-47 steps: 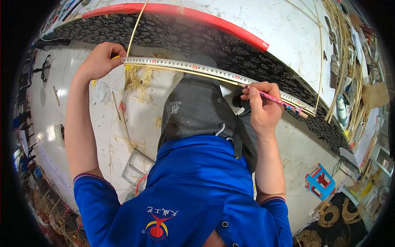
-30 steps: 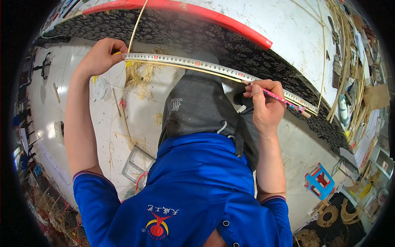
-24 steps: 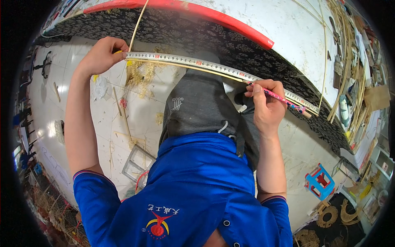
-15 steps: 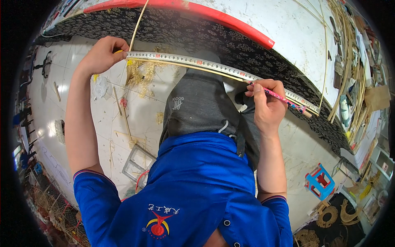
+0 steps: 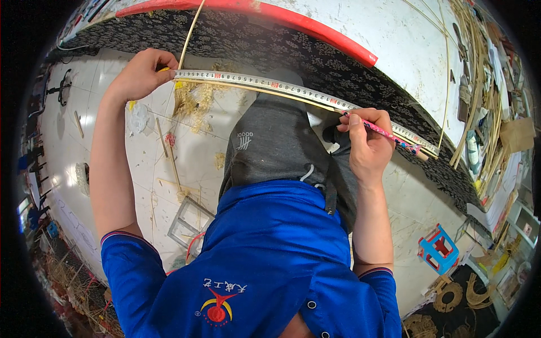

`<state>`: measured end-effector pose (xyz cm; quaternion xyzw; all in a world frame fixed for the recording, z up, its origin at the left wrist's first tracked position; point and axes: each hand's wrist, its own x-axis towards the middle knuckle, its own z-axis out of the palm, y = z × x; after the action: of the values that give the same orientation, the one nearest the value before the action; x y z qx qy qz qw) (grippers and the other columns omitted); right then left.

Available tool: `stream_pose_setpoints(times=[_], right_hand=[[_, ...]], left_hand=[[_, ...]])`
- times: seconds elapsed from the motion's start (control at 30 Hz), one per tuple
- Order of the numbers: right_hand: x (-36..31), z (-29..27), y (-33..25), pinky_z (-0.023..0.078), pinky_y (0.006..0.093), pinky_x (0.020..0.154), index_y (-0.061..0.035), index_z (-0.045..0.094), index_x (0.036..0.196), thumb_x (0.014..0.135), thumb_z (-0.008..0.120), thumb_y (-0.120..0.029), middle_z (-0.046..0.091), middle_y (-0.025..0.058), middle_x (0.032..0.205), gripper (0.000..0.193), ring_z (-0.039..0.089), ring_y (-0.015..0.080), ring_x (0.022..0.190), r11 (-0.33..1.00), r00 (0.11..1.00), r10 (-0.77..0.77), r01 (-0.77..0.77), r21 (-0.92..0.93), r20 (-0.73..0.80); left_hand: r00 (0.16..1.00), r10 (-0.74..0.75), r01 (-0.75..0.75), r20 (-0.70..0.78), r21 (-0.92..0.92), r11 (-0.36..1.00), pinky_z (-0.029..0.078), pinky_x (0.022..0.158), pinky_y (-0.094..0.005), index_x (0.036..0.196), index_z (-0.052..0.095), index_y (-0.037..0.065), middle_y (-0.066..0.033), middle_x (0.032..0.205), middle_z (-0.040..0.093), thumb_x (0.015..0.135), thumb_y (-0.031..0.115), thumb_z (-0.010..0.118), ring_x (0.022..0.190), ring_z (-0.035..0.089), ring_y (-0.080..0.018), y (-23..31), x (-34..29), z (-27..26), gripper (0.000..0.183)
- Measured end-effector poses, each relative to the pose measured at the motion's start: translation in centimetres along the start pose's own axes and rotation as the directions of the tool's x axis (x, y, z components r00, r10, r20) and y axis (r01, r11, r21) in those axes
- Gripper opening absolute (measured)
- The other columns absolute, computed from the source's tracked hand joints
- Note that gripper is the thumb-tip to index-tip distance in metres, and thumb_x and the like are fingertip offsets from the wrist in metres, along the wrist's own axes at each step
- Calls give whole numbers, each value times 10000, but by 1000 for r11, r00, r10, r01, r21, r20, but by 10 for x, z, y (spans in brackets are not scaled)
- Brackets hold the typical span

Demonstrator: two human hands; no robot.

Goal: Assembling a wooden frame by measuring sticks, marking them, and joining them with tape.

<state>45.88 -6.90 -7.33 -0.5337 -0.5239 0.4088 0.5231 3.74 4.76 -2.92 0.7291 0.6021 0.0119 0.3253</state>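
Near table's red edge (image 5: 338,36): pinching tape measure (image 5: 274,84) in left hand (image 5: 147,72), gripping pink pencil (image 5: 389,134) in right hand (image 5: 369,143), bamboo strip (image 5: 270,92) alongside tape between.

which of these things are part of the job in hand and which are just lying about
In use:
tape measure, held by the left hand
thin strip, alongside it
pink pen or pencil, in the right hand

Lying about:
shavings
white plastic bag
grey frame
brown card

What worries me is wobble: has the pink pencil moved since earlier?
No, not noticeably in any direction: the pink pencil keeps its place relative to the red strip.
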Motion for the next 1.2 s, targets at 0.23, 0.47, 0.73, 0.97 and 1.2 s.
stream_pose_setpoints(times=[0.23,0.47,0.73,0.97,1.2], right_hand=[[0,1,-1,522,250,684,20,586,951,981,611,-57,662,88,876,86,636,117,737,1000,1000,2,-2,15,-2],[0,0,0,521,249,684,17,586,949,978,604,-48,663,82,868,74,633,114,736,1000,1000,13,-13,4,-5],[0,0,1,526,254,687,17,588,936,973,605,-46,662,83,860,75,633,115,731,1000,1000,18,-18,2,-7],[0,0,-1,525,254,685,21,589,936,970,609,-46,657,87,859,78,634,118,732,1000,1000,26,-26,-11,1],[0,1,-1,523,254,686,24,586,949,981,605,-49,658,93,874,82,633,120,738,1000,1000,11,-11,7,2]], left_hand=[[1000,1,-1,-6,-10,1000,412,596,-329,863,628,-31,-54,661,550,840,94,683,629,472,-140,-1,0,1,139],[1000,-18,18,3,-7,1000,409,594,-328,853,623,-31,-52,662,553,841,91,681,631,474,-136,0,0,1,136],[1000,-18,18,-6,3,1000,426,609,-327,876,641,-32,-60,679,581,844,94,683,639,489,-142,4,0,1,137],[1000,-9,9,2,1,1000,433,613,-331,892,654,-37,-67,683,588,847,104,689,641,497,-145,1,0,0,152],[1000,-15,15,6,10,1000,436,614,-332,901,651,-41,-71,682,585,845,101,688,639,498,-147,1,0,0,157]])
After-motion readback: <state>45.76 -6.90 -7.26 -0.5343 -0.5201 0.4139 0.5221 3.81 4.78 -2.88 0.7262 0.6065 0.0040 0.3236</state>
